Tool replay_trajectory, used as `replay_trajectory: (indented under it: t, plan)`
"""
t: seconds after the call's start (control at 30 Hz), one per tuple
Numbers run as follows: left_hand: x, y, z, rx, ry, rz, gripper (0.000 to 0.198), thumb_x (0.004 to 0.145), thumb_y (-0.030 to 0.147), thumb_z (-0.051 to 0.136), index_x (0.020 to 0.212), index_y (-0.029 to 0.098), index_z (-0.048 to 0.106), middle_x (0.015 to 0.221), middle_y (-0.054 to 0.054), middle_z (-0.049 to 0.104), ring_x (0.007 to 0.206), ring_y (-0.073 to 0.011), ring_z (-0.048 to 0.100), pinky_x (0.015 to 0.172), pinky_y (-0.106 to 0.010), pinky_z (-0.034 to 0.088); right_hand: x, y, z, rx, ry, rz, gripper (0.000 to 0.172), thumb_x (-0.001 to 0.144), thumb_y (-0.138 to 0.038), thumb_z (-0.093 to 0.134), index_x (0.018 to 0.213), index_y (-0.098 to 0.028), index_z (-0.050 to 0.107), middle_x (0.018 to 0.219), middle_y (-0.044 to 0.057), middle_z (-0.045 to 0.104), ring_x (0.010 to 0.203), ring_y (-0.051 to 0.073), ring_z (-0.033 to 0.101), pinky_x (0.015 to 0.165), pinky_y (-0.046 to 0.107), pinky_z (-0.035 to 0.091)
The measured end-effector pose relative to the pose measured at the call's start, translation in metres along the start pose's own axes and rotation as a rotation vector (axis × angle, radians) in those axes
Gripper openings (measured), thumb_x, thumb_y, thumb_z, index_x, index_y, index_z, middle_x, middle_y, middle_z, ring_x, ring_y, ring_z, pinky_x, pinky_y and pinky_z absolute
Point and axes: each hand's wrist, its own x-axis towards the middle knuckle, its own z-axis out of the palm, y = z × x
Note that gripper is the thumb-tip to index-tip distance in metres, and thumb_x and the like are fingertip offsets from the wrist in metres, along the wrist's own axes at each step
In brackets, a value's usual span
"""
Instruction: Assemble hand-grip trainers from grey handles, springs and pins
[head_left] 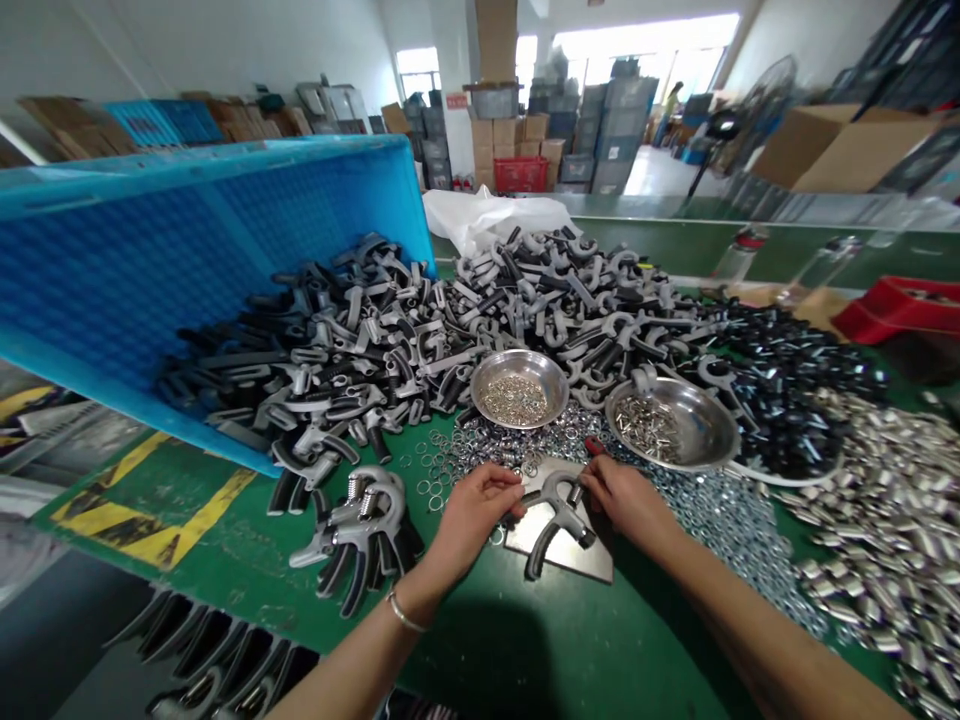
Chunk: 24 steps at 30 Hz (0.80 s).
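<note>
A grey and black hand grip with a spring lies over a metal plate on the green table. My left hand is closed on the left end of the hand grip, its fingertips pressed together. My right hand is closed at the grip's upper right, by the spring; a red-tipped thing shows just above its fingers. To the left of my left hand stands a cluster of sprung hand grips. Behind my hands sit two steel bowls, one with small brass-coloured parts, one with small pins.
A tipped blue crate spills a heap of grey handles across the back. Loose rings, nuts, black parts and metal springs cover the right side. A red bin is at the far right. A person stands far back.
</note>
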Motion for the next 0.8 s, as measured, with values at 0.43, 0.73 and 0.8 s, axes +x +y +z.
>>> replay_trajectory:
  t: [0.43, 0.73, 0.8]
  plan:
    - [0.012, 0.0, 0.022, 0.663, -0.058, 0.304, 0.013, 0.092, 0.027, 0.057, 0.086, 0.019, 0.064, 0.091, -0.003, 0.065, 0.091, -0.0189, 0.06, 0.086, -0.032, 0.046, 0.006, -0.007, 0.001, -0.404, -0.077, -0.061, 0.014, 0.097, -0.027, 0.047, 0.095, -0.016, 0.056, 0.086, 0.018, 0.073, 0.079, 0.029, 0.072, 0.067, 0.032, 0.047]
    - [0.027, -0.008, 0.039, 1.009, -0.086, 0.467, 0.015, 0.094, 0.026, 0.056, 0.086, 0.016, 0.064, 0.092, -0.007, 0.065, 0.096, -0.0237, 0.058, 0.092, -0.038, 0.042, -0.035, 0.004, -0.028, -0.632, 0.052, 0.071, 0.032, 0.095, -0.048, 0.051, 0.106, -0.017, 0.054, 0.094, 0.015, 0.072, 0.083, 0.034, 0.071, 0.057, 0.033, 0.044]
    - [0.027, -0.007, 0.04, 1.065, -0.118, 0.483, 0.016, 0.094, 0.027, 0.055, 0.086, 0.016, 0.064, 0.093, -0.007, 0.065, 0.095, -0.024, 0.058, 0.092, -0.038, 0.043, -0.053, 0.017, -0.027, -0.656, 0.008, 0.129, 0.031, 0.094, -0.048, 0.052, 0.096, -0.018, 0.057, 0.093, 0.016, 0.071, 0.084, 0.035, 0.07, 0.057, 0.034, 0.043]
